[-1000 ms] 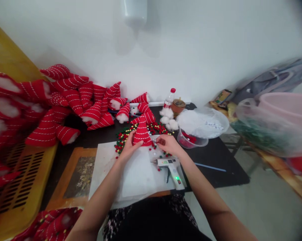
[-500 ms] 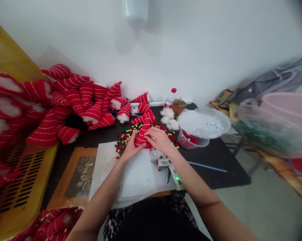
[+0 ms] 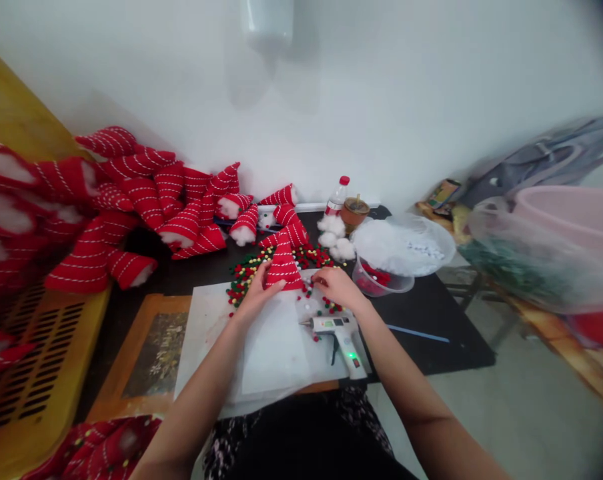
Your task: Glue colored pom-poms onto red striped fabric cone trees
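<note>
A red cone-shaped hat (image 3: 284,268) with white dashed stripes stands over the white board (image 3: 276,360). My left hand (image 3: 255,295) grips its left side, thumb at the lower edge. To the right of the hat, my right hand (image 3: 340,287) is low over loose small pompoms (image 3: 333,306), fingertips pinched together. Whatever those fingertips hold is too small to make out. Below that hand a white glue gun (image 3: 337,327) lies with its nozzle pointing left and a green light lit. More red, green and yellow pompoms (image 3: 241,283) are spread behind and left of the hat.
Many stuffed red striped cones (image 3: 89,257) are piled at left over a yellow crate (image 3: 76,373). Cotton balls (image 3: 335,237), a bottle (image 3: 337,197), a brown pot (image 3: 355,212) and plastic tubs (image 3: 406,283) stand at back right. A blue stick (image 3: 421,333) lies at right.
My right hand has left the hat and moved right to the loose pompoms. The hat stays in my left hand, its front showing more fully.
</note>
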Tool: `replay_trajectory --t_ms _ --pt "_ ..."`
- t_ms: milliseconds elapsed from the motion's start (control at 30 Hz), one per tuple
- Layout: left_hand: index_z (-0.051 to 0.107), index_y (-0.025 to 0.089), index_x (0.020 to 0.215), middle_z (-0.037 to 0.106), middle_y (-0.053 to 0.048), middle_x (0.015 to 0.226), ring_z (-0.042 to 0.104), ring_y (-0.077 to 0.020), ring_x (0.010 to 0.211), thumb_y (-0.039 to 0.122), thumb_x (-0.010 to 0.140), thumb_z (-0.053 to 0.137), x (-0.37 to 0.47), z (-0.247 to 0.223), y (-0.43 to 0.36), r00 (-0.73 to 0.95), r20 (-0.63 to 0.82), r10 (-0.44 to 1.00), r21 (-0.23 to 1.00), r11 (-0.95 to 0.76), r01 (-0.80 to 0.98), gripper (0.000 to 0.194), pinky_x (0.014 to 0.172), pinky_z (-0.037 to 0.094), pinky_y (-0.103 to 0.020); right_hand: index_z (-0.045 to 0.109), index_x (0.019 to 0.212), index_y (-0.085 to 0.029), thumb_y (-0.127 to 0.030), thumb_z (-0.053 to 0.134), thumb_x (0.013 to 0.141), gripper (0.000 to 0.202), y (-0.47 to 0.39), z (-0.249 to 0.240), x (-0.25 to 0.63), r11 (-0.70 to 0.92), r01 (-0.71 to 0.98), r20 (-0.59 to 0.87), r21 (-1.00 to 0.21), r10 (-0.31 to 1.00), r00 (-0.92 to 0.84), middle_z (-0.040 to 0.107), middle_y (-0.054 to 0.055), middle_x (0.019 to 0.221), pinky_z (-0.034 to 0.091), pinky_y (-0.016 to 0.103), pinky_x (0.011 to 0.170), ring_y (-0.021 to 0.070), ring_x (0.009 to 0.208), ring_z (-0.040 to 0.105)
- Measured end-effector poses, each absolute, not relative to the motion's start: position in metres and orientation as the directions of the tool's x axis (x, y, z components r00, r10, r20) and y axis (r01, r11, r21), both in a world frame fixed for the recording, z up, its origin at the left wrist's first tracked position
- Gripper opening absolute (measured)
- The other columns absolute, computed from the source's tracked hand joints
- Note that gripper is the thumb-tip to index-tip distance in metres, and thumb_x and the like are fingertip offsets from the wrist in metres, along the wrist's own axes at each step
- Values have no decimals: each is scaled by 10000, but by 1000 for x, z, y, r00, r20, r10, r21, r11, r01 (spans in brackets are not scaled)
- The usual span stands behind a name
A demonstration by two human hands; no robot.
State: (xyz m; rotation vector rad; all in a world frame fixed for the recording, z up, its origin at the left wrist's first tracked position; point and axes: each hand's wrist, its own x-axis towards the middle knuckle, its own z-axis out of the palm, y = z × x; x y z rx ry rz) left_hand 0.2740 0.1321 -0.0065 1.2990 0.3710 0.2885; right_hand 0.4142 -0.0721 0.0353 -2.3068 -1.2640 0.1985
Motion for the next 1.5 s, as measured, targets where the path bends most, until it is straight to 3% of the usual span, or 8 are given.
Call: replay_trajectory --t_ms 200,433,600,800,900,1000,1167,1500 --pt "491 227 1404 641 -132 1385 643 -328 1246 454 652 908 273 -4 134 902 -121 415 957 291 -5 889 1068 510 -444 785 932 -143 -20 581 868 246 -69 30 407 -403 799 38 -446 884 466 770 94 958 481 276 815 218 875 700" --pt "477 246 1418 614 -127 1435 626 -327 1278 473 693 881 274 -10 137 913 -87 398 963 268 -25 861 1062 518 -433 788 934 -176 7 640 832 257 -66 32 402 -300 851 24 -430 939 343 761 48 928 488 262 830 191 869 699" --pt "441 242 1435 608 -135 1433 639 -311 1255 483 707 873 273 -11 137 921 -90 378 967 256 -10 880 1059 515 -432 771 923 -156 -10 598 871 233 -67 26 404 -362 851 57 -381 909 412 751 86 958 497 279 785 206 854 694" --pt "457 234 1403 596 -140 1425 637 -304 1243 521 657 898 274 -10 136 914 -92 396 975 222 2 913 1049 514 -409 744 791 -152 15 663 783 186 -61 20 405 -377 853 59 -361 903 425 742 76 830 507 287 743 217 775 687" --pt "436 227 1420 602 -147 1419 634 -311 1252 516 683 883 273 -7 136 920 -91 380 975 222 5 910 1060 508 -425 727 806 -147 8 660 778 172 -64 29 402 -394 839 98 -375 884 458 728 78 817 509 289 711 214 744 677" --pt "443 224 1414 597 -146 1431 624 -320 1273 510 698 872 272 -4 134 922 -77 379 978 207 -4 882 1076 502 -440 716 952 -153 -57 639 853 158 -67 47 396 -376 821 188 -429 852 488 725 74 920 522 283 728 190 767 677" --pt "488 211 1343 629 -135 1395 633 -324 1254 526 695 869 272 3 130 939 -11 343 992 123 -34 815 1077 508 -448 675 981 -189 -117 621 895 124 -58 72 381 -93 794 487 -600 746 455 706 42 940 539 285 758 167 766 667" --pt "487 222 1346 638 -121 1358 635 -313 1233 528 712 857 272 1 130 945 43 325 996 65 -68 795 1058 518 -440 736 1015 -186 -151 588 989 154 -44 56 384 -39 858 520 -512 781 346 717 92 1034 577 343 862 204 923 705"
